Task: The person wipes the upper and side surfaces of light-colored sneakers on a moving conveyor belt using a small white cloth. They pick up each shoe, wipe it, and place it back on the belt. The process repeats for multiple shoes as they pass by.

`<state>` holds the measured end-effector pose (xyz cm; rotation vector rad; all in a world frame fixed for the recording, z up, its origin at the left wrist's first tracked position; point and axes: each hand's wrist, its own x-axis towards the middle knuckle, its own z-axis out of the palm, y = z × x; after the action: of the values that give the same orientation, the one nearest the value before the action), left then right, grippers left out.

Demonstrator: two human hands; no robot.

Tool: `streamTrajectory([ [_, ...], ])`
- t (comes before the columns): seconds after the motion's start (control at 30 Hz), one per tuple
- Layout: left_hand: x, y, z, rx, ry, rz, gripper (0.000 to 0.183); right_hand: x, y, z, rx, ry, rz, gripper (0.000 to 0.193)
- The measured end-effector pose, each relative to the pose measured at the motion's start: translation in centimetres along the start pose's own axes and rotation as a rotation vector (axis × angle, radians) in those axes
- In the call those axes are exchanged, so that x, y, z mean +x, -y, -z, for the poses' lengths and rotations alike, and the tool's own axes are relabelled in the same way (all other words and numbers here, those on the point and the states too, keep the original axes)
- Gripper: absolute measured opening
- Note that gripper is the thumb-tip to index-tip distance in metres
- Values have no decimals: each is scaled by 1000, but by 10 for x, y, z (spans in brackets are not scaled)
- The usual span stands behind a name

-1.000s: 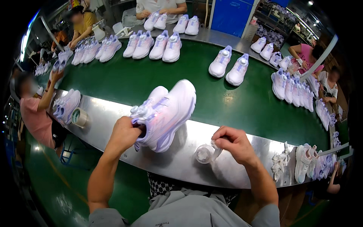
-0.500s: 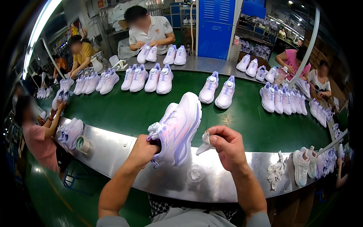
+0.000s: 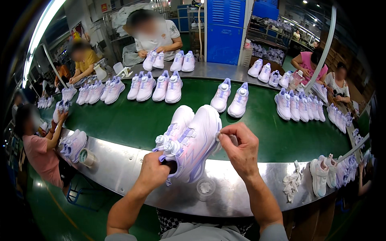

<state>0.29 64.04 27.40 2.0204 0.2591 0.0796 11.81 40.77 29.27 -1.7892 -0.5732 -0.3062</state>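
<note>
My left hand (image 3: 152,172) is closed at the heel end of a pair of white and lilac sneakers, holding them above the metal bench edge with toes pointing away. The nearer sneaker (image 3: 200,134) shows its right side and lilac-striped sole; the other sneaker (image 3: 179,119) sits partly behind it on the left. Each has a round dial at the tongue. Between thumb and fingers, my right hand (image 3: 242,148) pinches a small white cloth (image 3: 218,136) against the sole edge near the toe. Most of the cloth is hidden. Below stands a clear cup (image 3: 206,187) with white wadding inside.
A green belt (image 3: 265,140) carries rows of similar sneakers (image 3: 164,86). On the metal bench (image 3: 120,168) are a tape roll (image 3: 87,157), crumpled white rags (image 3: 292,182) and white shoes (image 3: 319,176). Co-workers sit along the far side and at left. A slanted pole rises at right.
My right hand has moved left and up, bringing the cloth from free air onto the sole edge. The sneakers have turned slightly, so more of the second one shows.
</note>
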Motion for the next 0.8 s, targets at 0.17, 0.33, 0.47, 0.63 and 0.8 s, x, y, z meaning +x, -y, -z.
streamTrajectory([
  [0.17, -5, -13, 3, 38, 17, 28, 40, 14, -5, 6, 85, -13, -151, 5],
  [0.33, -6, -20, 3, -27, -7, -23, 42, 13, 10, 10, -78, 2, 15, 6],
  [0.47, 2, -11, 0, -16, -43, 49, 43, -12, 10, -7, -106, 18, 126, 9],
  [0.63, 10, -9, -4, -111, -69, 15, 43, -2, 11, -9, -133, -46, 90, 8],
  [0.8, 18, -15, -4, -87, -69, 57, 43, -13, 15, -18, -87, 74, 102, 10],
])
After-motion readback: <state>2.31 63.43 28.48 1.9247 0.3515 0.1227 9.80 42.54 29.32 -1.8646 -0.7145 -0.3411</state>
